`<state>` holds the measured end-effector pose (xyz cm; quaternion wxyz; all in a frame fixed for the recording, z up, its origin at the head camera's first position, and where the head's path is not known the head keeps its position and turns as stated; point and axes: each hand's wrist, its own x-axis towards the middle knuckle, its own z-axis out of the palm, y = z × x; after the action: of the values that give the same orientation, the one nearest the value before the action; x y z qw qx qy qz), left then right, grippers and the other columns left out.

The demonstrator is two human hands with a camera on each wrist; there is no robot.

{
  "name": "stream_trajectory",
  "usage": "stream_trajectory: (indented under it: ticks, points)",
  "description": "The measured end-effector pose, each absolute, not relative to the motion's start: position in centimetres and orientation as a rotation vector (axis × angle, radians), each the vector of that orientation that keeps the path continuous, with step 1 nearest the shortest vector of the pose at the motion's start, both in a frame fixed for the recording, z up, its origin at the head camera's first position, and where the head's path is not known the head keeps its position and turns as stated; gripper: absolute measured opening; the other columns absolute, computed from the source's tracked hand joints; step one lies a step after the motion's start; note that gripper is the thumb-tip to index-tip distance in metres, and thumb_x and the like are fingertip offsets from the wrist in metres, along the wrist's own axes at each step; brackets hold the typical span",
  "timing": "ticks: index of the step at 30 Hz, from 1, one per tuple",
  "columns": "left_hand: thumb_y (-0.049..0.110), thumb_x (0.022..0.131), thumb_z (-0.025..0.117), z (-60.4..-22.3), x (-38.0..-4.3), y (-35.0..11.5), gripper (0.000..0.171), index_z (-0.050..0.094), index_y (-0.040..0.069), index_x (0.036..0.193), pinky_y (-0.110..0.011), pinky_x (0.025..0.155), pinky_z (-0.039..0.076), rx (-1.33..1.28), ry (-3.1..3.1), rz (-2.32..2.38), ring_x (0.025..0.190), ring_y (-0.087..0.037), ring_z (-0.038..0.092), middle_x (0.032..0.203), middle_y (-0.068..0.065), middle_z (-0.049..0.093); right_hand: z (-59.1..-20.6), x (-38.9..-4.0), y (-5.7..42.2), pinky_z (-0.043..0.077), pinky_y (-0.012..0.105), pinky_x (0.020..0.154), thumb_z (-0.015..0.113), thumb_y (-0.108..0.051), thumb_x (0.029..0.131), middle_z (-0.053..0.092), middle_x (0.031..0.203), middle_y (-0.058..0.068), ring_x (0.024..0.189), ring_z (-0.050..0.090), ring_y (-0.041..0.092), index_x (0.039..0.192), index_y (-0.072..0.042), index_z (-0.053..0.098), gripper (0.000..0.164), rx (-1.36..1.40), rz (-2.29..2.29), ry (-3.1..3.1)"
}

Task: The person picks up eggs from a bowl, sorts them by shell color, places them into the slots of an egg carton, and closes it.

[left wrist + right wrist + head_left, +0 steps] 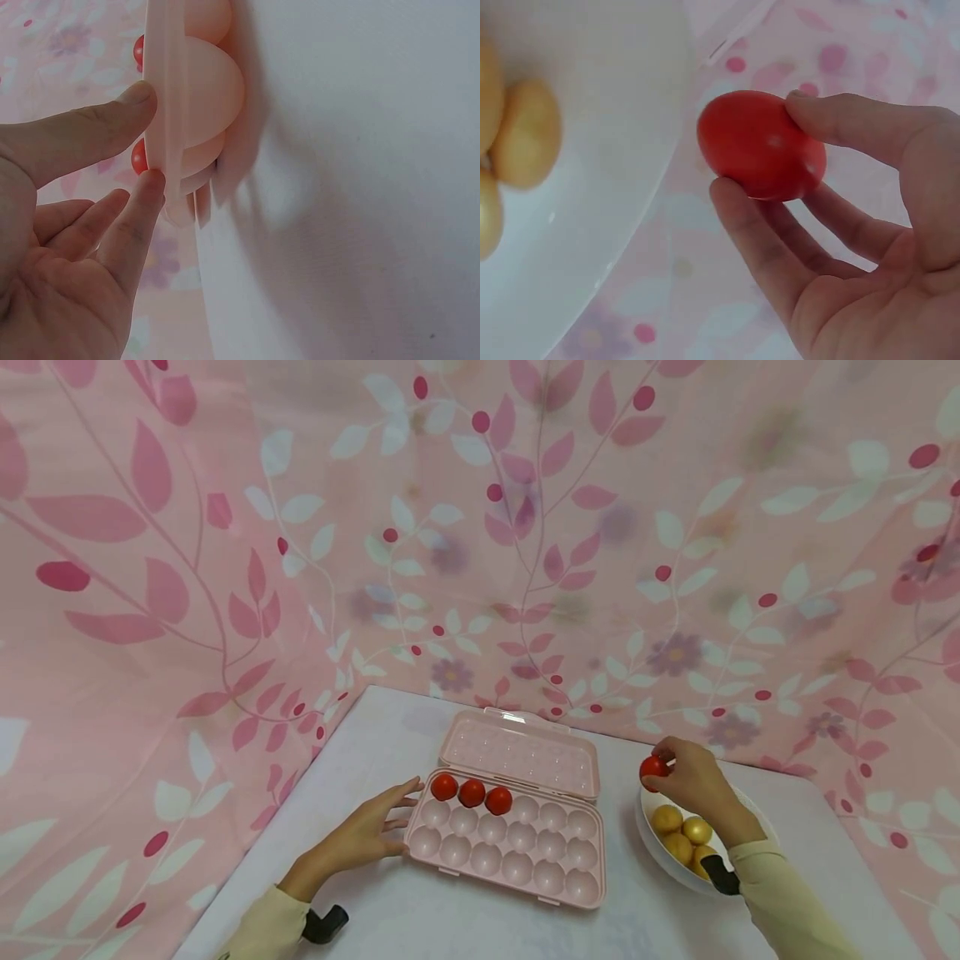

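My right hand (696, 781) pinches a red egg (757, 146) between thumb and fingers, at the back left rim of a white bowl (660, 852). Several golden-yellow eggs (678, 847) lie in that bowl. A pink egg box (517, 897) lies open on the table with rows of round hollows. Three red eggs (472, 792) sit side by side in its back row, from the left end. My left hand (363, 831) is at the box's left edge, thumb and fingertips touching the rim, fingers fairly straight and spread, as the left wrist view shows.
The box's lid (517, 752) is folded back behind it, lying on the white table (390, 902). Pink floral cloth (480, 527) hangs close behind the table and along its sides. The bowl stands to the right of the box.
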<state>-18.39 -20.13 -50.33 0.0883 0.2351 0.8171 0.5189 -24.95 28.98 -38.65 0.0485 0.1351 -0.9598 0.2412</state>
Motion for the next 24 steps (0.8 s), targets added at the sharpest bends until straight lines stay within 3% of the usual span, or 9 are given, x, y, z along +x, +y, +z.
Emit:
stream_trajectory:
  ticks: [13,24]
  points:
    - [-0.012,0.072,0.078,-50.5,-18.5,-20.2,0.104,0.021,0.013,0.156,-0.044,0.097,0.048,0.742,2.436,1.547,0.133,-0.041,0.04,0.155,-0.017,0.03,-41.7,-25.0,22.2,0.06,0.039,0.072,0.083,-0.01,0.074,0.067,0.092,0.008,0.084,0.067,0.026,0.099,-0.003,0.062,0.034,0.534,0.969,-2.822]
    - [-0.008,0.073,0.08,-50.3,-18.5,-20.1,0.104,0.022,0.016,0.156,-0.04,0.097,0.048,0.682,2.453,1.522,0.134,-0.035,0.042,0.155,-0.012,0.032,-43.8,-24.8,17.4,0.059,0.034,0.076,0.087,-0.012,0.071,0.066,0.091,0.003,0.085,0.065,0.023,0.098,-0.008,0.064,0.036,0.528,1.106,-2.874]
